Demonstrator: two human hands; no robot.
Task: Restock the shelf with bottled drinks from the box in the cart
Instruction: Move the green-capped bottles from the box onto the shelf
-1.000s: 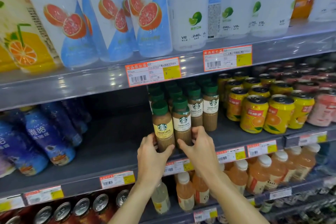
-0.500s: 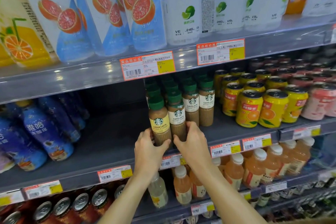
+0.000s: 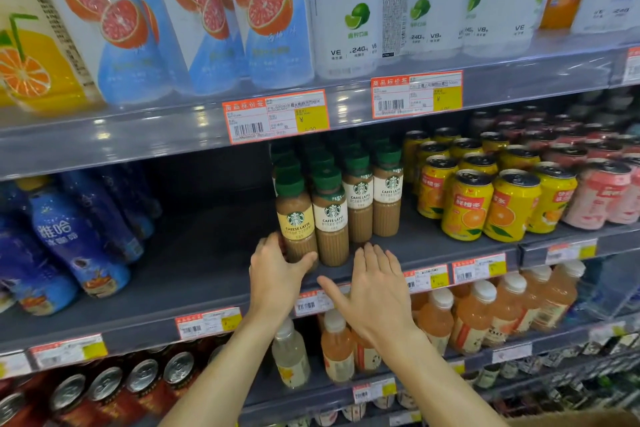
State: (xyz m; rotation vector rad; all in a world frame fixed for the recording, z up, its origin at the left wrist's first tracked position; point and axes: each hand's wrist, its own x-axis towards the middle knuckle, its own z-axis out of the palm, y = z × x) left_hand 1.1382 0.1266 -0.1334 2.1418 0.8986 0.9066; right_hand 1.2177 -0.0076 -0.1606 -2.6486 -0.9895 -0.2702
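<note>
- A person's right hand [image 3: 375, 291] hovers open, fingers spread, clear of any bottle, at the front lip of the grey metal shelf [image 3: 194, 274].
- Just to its left, the left hand [image 3: 277, 270] wraps the lower body of a brown plastic coffee bottle with a green cap and yellow "Cheese Latte" label [image 3: 297, 222] — standing upright at the shelf's front edge.
- Touching that bottle on the far side from the palm stands a white-labelled "Caffe Latte" bottle [image 3: 332, 218]; more green-capped rows recede behind.
- Judged full: moderately heavy, rigid, smooth-sided — likely slippery, best held at the ribbed lower body.
- Beyond, right of the grip, yellow orange-drink cans [image 3: 467, 204].
</note>
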